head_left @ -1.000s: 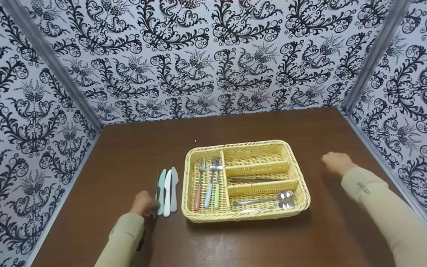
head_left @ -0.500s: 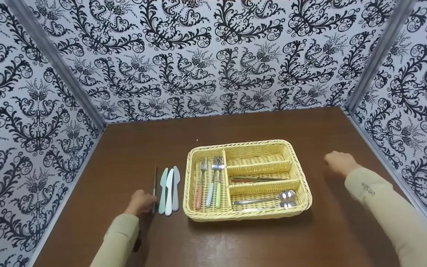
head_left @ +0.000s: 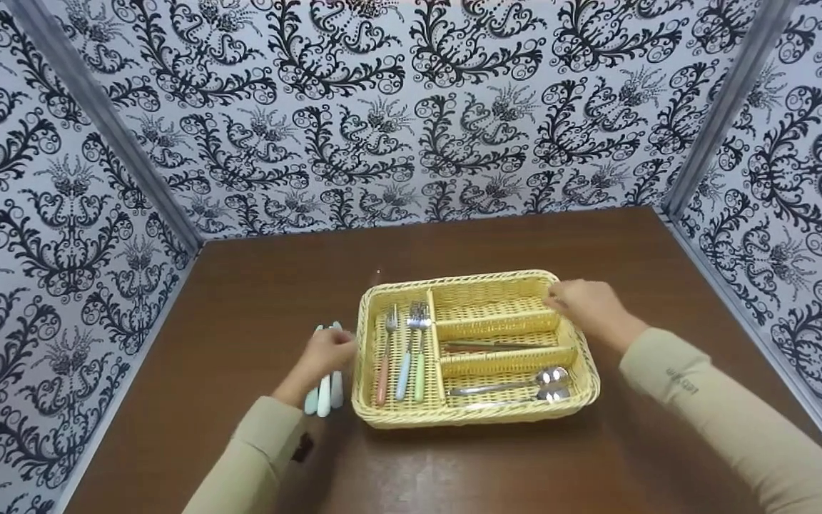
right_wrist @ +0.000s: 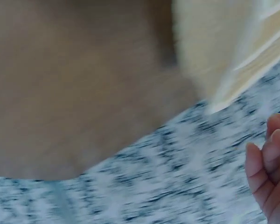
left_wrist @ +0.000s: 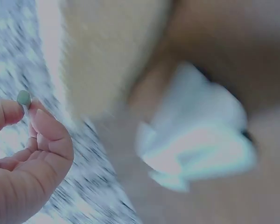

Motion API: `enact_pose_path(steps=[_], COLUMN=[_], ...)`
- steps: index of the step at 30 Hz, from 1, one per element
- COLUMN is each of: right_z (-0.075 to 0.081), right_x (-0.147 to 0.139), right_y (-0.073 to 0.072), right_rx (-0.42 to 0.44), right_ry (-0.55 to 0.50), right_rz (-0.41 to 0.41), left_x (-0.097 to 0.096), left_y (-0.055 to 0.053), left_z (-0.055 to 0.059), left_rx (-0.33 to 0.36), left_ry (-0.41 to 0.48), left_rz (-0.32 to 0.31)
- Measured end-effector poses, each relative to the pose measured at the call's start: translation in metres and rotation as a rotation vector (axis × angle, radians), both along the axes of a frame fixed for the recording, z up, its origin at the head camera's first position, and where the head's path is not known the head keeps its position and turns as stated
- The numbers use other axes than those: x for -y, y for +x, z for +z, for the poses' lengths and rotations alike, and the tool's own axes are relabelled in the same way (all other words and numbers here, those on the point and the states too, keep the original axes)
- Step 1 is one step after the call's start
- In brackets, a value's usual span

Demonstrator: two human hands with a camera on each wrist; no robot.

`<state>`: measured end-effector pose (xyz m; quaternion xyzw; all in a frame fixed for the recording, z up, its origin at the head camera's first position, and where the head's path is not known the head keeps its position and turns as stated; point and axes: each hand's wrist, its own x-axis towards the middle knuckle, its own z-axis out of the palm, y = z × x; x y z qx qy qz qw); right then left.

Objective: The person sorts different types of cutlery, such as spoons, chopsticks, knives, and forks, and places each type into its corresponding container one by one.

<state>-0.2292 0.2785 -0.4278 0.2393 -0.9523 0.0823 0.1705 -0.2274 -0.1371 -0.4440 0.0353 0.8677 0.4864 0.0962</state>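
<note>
In the left wrist view, my left hand [head_left: 320, 358] pinches a thin chopstick between thumb and fingertips; the green end of the chopstick [left_wrist: 24, 98] faces the camera. In the head view that hand is over the table knives [head_left: 323, 403], beside the left rim of the yellow wicker cutlery basket [head_left: 468, 420], and hides most of their blades. My right hand [head_left: 586, 307] is at the basket's back right corner, overlapping the rim. Its fingers [right_wrist: 255, 168] are loosely bent with nothing between them. Dark chopsticks [head_left: 486, 346] lie in the basket's middle right compartment.
Forks [head_left: 404, 375] with pink, blue and green handles lie in the basket's left compartment. Spoons [head_left: 554, 391] lie in the front right one. A brown table [head_left: 275, 285] bears the basket, with patterned walls [head_left: 382, 128] behind and at both sides.
My left hand has picked up the chopstick from beside the knives and moved right, toward the basket. My right hand has come left from the table to the basket's corner.
</note>
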Motion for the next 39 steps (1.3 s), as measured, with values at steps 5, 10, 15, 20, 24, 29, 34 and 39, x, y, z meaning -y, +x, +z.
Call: enact_pose_path(steps=[5,10,15,20,24,29,34,39], right_z=[0.012,0.027,0.031,0.029,0.028,0.027,0.018,0.004], right_x=[0.048,0.083,0.096,0.096,0.095,0.091,0.072,0.050], right_y=[0.009,0.017,0.022,0.022,0.020,0.013,-0.003,-0.016], right_rx=[-0.275,-0.430,-0.478,-0.497,-0.509,-0.505,-0.356,-0.037], right_ry=[-0.024,-0.006,0.053,0.122,0.131,0.122,0.084,0.128], right_rz=[0.320,0.522,0.587,0.603,0.609,0.579,0.457,0.258], left_x=[-0.043,-0.070,-0.086,-0.091,-0.090,-0.083,-0.059,-0.026], left_y=[0.017,0.031,0.037,0.040,0.040,0.035,0.020,0.008], left_z=[0.020,0.031,0.034,0.036,0.035,0.032,0.022,-0.003], left_rx=[0.047,0.140,0.191,0.198,0.195,0.127,0.031,-0.007], left_ry=[0.112,0.182,0.222,0.229,0.266,0.263,0.252,0.242], left_rz=[-0.203,-0.336,-0.434,-0.470,-0.474,-0.386,-0.167,0.059])
